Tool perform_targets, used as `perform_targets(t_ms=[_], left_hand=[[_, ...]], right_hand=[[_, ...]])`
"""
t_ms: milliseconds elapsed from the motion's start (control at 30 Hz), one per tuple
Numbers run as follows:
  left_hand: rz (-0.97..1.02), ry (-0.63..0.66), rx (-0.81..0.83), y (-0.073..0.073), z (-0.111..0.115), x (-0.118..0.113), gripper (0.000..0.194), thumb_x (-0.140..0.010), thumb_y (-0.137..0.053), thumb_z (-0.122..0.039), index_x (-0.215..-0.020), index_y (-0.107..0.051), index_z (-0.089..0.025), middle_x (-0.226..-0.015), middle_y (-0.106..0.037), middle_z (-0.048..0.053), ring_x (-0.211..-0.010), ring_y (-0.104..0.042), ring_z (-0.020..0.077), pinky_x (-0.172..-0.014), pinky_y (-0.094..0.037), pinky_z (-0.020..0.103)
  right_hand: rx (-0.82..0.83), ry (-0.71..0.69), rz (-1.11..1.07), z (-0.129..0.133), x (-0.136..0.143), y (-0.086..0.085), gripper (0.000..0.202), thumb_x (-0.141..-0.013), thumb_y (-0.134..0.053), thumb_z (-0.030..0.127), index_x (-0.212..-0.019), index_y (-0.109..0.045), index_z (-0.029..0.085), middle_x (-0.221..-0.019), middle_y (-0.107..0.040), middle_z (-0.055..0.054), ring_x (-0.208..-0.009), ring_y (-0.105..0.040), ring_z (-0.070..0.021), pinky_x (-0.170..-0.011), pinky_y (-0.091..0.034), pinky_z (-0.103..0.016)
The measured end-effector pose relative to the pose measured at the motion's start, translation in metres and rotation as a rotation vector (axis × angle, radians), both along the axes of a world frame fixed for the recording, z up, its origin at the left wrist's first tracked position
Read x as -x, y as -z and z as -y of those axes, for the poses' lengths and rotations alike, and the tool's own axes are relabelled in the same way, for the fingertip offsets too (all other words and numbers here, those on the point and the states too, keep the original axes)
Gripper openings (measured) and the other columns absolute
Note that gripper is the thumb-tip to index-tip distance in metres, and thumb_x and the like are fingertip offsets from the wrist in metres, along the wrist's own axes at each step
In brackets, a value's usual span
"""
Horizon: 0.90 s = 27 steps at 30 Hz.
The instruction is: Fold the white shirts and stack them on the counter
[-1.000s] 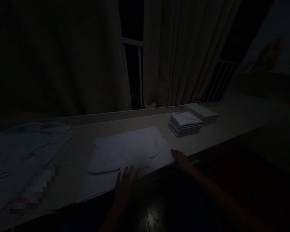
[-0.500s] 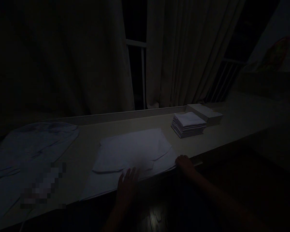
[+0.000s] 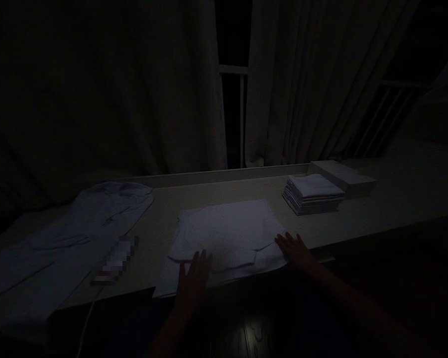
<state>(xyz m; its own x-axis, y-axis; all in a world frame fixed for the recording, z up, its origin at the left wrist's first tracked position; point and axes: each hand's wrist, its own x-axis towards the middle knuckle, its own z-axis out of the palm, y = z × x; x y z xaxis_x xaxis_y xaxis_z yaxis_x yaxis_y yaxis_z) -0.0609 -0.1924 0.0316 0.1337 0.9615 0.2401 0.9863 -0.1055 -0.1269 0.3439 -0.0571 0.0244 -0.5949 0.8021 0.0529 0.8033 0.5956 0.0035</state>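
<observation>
A white cloth, partly folded over itself, lies on the pale counter at its front edge. My left hand rests at the cloth's front part with its fingers spread. At the cloth's right front corner, my right hand lies with its fingers apart. Neither hand grips anything visible. To the right of the cloth stands a neat stack of folded white cloths. The room is very dark, so fine detail on the hands is faint.
Crumpled white fabric covers the counter's left side. Beside it is a blurred-out device with a cable. A white box stands behind the stack. Curtains hang behind the counter.
The view has shifted left, so everything on the counter appears farther right. My right hand has moved onto the cloth's corner and its fingers have spread. My left hand remains at the front part.
</observation>
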Motion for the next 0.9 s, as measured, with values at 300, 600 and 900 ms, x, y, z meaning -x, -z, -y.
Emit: perform_targets(t_ms=[300, 600, 900], left_hand=[[-0.026, 0.036, 0.349, -0.019, 0.01, 0.128, 0.077, -0.076, -0.041, -0.01, -0.15, -0.03, -0.027, -0.155, -0.034, 0.007, -0.145, -0.028, 0.0265, -0.114, -0.026, 0.057], [0.009, 0.396, 0.284, -0.039, 0.003, 0.176, 0.065, -0.086, -0.044, -0.031, -0.15, -0.03, -0.034, -0.154, -0.034, 0.001, -0.141, -0.036, 0.0233, -0.117, -0.025, 0.044], [0.026, 0.426, 0.287, -0.033, -0.022, 0.178, 0.065, -0.083, -0.038, -0.023, -0.147, -0.037, -0.029, -0.152, -0.039, 0.001, -0.14, -0.039, 0.0217, -0.117, -0.023, 0.043]], right_hand=[[0.22, -0.072, -0.054, -0.01, -0.018, -0.013, 0.087, -0.07, -0.05, 0.012, -0.153, -0.028, 0.023, -0.158, -0.028, -0.008, -0.145, -0.024, -0.029, -0.114, -0.021, -0.055], [0.263, -0.209, -0.266, -0.028, -0.046, -0.031, 0.086, -0.079, -0.066, 0.043, -0.153, -0.029, 0.02, -0.152, -0.039, -0.015, -0.136, -0.041, -0.0293, -0.111, -0.031, -0.045], [0.194, -0.289, -0.098, -0.048, -0.031, -0.014, 0.083, -0.08, -0.063, 0.026, -0.154, -0.025, 0.025, -0.157, -0.03, -0.01, -0.147, -0.019, -0.0283, -0.118, -0.006, -0.054]])
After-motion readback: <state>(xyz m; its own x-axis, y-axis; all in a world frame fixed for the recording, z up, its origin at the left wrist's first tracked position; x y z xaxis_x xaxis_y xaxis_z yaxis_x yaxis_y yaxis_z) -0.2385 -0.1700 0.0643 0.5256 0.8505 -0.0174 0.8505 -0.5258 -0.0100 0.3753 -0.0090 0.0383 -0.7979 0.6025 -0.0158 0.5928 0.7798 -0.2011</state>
